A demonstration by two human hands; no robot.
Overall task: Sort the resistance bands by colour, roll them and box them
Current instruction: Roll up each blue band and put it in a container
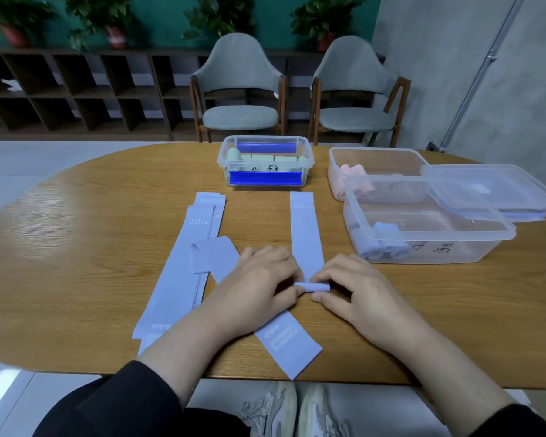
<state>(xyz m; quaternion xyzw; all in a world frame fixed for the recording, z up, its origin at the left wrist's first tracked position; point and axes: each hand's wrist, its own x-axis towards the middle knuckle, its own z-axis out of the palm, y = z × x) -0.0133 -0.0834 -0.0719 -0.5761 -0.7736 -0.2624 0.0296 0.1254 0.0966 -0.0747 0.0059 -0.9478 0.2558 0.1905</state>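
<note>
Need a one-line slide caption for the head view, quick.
Both hands, left hand and right hand, start rolling a lilac band from its near end beside the box of lilac rolls.

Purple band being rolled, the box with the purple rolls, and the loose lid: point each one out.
Purple band point(306, 234), head view, on its flat unrolled stretch.
Box with the purple rolls point(473, 247), head view, on its front wall.
Loose lid point(492, 187), head view, on its top face.
</note>
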